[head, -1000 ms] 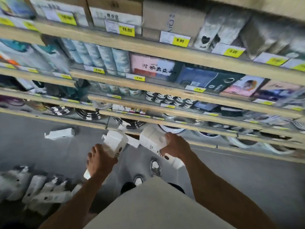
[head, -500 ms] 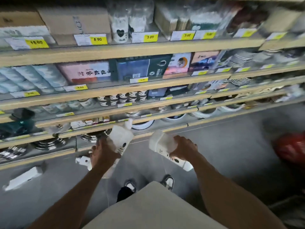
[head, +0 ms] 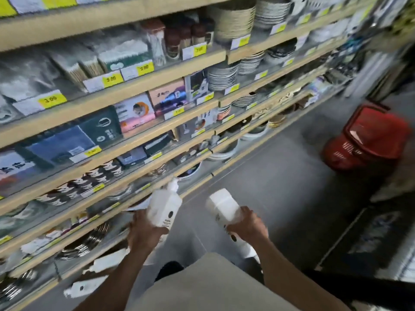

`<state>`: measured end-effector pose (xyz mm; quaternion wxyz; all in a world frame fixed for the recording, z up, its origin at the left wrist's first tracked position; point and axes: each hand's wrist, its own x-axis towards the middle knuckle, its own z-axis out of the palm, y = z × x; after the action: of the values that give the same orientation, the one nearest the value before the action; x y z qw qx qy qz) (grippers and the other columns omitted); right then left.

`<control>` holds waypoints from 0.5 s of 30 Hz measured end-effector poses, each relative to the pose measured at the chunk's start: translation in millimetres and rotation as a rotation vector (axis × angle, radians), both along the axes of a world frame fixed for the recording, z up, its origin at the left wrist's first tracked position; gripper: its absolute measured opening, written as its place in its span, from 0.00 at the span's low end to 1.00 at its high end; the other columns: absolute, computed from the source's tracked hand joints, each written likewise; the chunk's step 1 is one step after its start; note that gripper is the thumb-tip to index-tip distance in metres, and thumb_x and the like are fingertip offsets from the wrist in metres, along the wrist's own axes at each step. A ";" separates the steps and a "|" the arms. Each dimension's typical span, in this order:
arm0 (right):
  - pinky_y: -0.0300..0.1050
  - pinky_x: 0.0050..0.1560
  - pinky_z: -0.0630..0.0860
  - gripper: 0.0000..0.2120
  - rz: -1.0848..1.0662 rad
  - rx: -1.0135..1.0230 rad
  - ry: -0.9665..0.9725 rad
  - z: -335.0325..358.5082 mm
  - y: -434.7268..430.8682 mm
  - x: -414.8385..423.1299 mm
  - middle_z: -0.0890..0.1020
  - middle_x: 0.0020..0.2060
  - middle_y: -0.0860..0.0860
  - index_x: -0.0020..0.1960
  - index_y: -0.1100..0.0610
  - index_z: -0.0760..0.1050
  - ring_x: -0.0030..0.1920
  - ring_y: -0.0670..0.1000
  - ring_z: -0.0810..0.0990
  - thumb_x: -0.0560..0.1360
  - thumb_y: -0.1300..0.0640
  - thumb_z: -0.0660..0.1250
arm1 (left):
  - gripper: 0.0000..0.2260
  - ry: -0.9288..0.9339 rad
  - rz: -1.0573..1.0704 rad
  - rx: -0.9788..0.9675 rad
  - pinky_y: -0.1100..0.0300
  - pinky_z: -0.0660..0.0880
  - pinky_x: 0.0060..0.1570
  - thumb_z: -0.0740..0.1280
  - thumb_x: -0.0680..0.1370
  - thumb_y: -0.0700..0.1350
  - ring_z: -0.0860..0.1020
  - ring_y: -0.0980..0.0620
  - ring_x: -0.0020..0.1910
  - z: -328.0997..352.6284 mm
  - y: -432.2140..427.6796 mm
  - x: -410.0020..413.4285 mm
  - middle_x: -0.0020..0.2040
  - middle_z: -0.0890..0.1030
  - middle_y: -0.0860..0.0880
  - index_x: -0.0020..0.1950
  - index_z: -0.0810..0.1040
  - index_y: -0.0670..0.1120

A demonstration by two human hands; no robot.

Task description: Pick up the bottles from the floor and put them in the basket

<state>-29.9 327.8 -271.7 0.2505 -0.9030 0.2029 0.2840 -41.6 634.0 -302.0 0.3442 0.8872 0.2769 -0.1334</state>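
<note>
My left hand point(head: 143, 234) grips a white pump bottle point(head: 165, 207) with its pump pointing up and away; a second white bottle point(head: 107, 263) shows below that hand, and I cannot tell whether the hand holds it too. My right hand point(head: 247, 225) grips another white bottle point(head: 222, 206) bottom-up, its pump end below the wrist. One more white bottle point(head: 86, 287) lies on the grey floor at the lower left. The red shopping basket point(head: 368, 140) stands on the floor far to the right, well beyond both hands.
A long wooden shelf unit point(head: 134, 140) full of boxes, plates and bowls runs along the left and top. Grey floor point(head: 292, 187) stretches between me and the basket. A dark low display point(head: 370, 239) sits at the right edge.
The view has swung right along the shelves. The red basket has come fully into view, and the bottles on the floor have slid to the lower left. Both hands keep their bottles.
</note>
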 end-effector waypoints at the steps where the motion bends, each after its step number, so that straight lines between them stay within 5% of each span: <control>1: 0.52 0.64 0.73 0.40 -0.024 0.004 0.012 -3.0 -12.3 -0.6 0.79 0.63 0.49 0.71 0.45 0.67 0.64 0.56 0.78 0.62 0.40 0.76 | 0.37 0.001 0.002 -0.013 0.44 0.73 0.53 0.83 0.58 0.46 0.73 0.38 0.58 -3.4 -13.2 3.8 0.59 0.74 0.42 0.62 0.69 0.44; 9: 0.53 0.63 0.71 0.34 -0.226 -0.001 0.037 -4.2 -94.6 24.8 0.79 0.59 0.48 0.66 0.44 0.69 0.61 0.55 0.77 0.62 0.42 0.75 | 0.38 -0.001 -0.201 0.007 0.45 0.73 0.54 0.83 0.58 0.46 0.73 0.38 0.59 -4.7 -98.7 79.7 0.60 0.75 0.41 0.63 0.70 0.43; 15: 0.55 0.63 0.74 0.30 -0.414 0.005 0.005 -4.9 -129.0 67.7 0.80 0.56 0.49 0.61 0.47 0.72 0.59 0.56 0.78 0.61 0.43 0.75 | 0.36 -0.028 -0.200 -0.224 0.49 0.79 0.44 0.82 0.51 0.48 0.79 0.42 0.48 -7.8 -151.0 157.7 0.51 0.78 0.46 0.55 0.71 0.47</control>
<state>37.8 198.8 -276.6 0.3051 -0.8409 0.3839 0.2291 116.1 483.0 -309.8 0.4300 0.8681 0.1656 -0.1847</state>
